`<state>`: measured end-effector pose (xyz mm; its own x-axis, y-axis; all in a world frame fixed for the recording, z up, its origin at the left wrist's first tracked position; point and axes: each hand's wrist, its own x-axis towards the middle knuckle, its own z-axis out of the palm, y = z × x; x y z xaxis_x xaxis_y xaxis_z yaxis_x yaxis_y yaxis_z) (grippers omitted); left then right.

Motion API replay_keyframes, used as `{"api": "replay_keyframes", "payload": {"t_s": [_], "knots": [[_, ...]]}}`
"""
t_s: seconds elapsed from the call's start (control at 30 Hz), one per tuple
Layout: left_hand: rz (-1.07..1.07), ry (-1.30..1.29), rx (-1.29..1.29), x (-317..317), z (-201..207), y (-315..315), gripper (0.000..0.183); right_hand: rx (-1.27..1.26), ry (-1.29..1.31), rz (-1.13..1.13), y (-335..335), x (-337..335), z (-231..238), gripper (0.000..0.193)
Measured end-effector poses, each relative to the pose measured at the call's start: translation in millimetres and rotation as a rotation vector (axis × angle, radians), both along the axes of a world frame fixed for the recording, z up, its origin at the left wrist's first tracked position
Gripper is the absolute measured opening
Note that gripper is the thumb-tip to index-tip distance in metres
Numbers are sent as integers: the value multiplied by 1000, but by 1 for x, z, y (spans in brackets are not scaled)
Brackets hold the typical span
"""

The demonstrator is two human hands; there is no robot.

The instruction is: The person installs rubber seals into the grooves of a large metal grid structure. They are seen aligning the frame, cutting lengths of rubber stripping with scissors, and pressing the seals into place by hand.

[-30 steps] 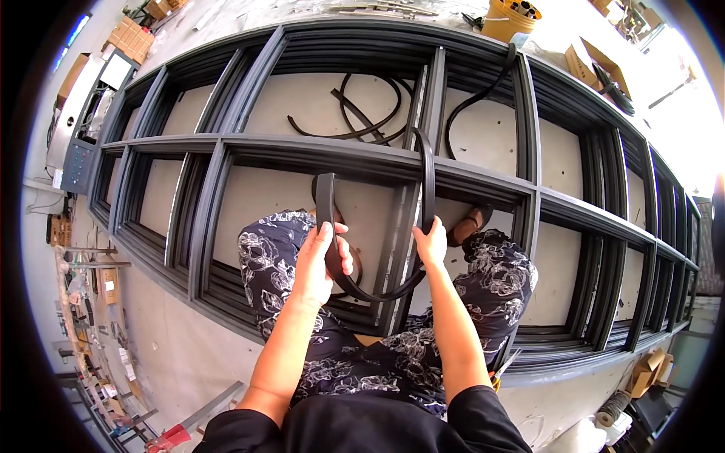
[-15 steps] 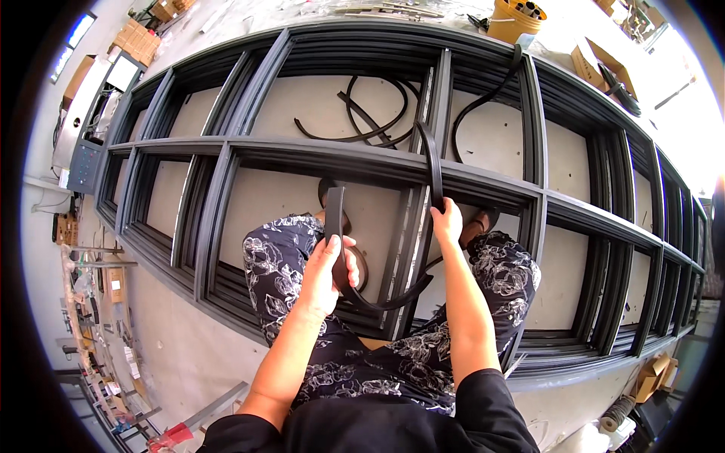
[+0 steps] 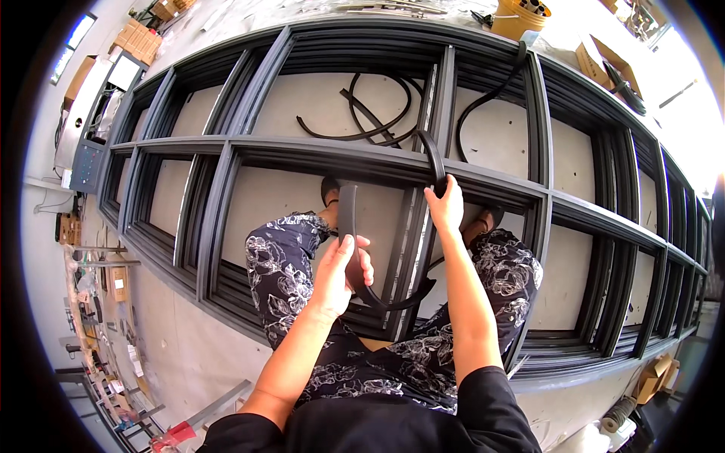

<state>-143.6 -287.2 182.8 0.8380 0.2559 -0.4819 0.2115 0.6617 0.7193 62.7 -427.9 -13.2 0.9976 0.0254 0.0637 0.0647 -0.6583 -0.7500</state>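
A flat black rubber strip [image 3: 347,215] is in my left hand [image 3: 338,273], its upper end standing up past the thumb and its lower part bowing right towards my knee. My right hand [image 3: 447,205] is closed on a black rubber strip [image 3: 434,155] that arches over the middle bar of a large dark grey metal frame [image 3: 325,151]. I cannot tell whether both hands hold one length. More strip [image 3: 377,124] lies in loops inside the far panel opening. My legs are between the frame's bars.
Another strip [image 3: 483,98] hangs over the far bar to the right. Beyond the frame are a yellow bucket [image 3: 517,19] and a cardboard box [image 3: 596,60]. At the left stand a machine cabinet [image 3: 87,162] and a rack [image 3: 75,302] with parts.
My right hand has moved a little farther away, up towards the frame's middle bar. My left hand and its strip have shifted slightly to the right.
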Motion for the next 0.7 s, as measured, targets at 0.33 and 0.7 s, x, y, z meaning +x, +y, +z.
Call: {"api": "replay_keyframes", "payload": {"t_s": [0.33,0.7], "knots": [[21,14,-26,-3,-6,5,36,-92,-21,4,-6,8,-2,68],[-8,-72,-5,-2,3,6,41,-270,-347,-97,-11,-19,40,63]]}}
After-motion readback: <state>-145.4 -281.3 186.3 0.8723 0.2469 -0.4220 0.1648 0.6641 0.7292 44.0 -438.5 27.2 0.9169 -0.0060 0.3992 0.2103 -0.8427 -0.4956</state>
